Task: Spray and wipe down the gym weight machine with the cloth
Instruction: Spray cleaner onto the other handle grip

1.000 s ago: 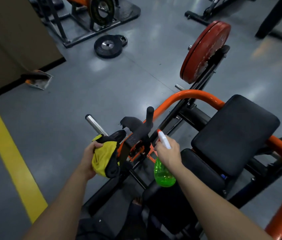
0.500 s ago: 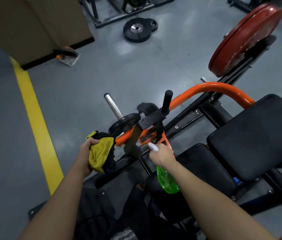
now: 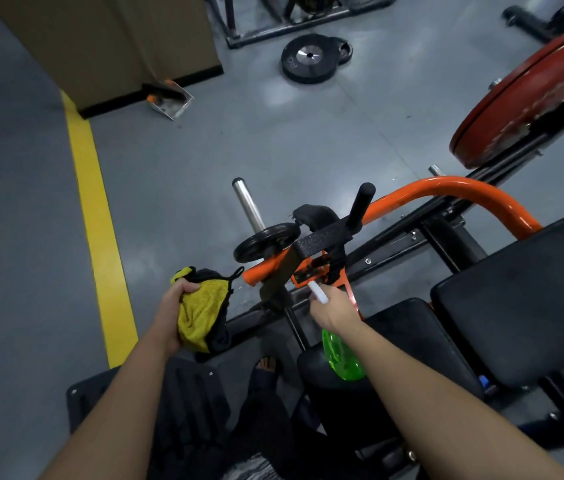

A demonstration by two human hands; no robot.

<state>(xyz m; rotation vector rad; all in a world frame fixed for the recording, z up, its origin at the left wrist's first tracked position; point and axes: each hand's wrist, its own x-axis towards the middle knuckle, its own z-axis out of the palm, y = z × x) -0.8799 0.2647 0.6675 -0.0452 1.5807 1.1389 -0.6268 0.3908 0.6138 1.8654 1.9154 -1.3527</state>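
Pulled back left off the weight machine (image 3: 446, 188), left hand (image 3: 173, 313) bunches the cloth (image 3: 201, 317); right hand (image 3: 334, 308) wraps fingers round spray bottle (image 3: 342, 358) (nozzle at orange bracket (image 3: 308, 271)). Best: mist lightly, wipe w/ firm strokes.

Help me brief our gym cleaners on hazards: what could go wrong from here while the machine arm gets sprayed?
1. The right hand aims the green spray bottle at the orange bracket; overspray could wet the grey floor near the person's foot, a slip hazard.
2. The left hand holds the yellow cloth off the machine, so liquid may drip before wiping.
3. Wiping could nudge the small black weight plate on its chrome sleeve; no collar is visible.
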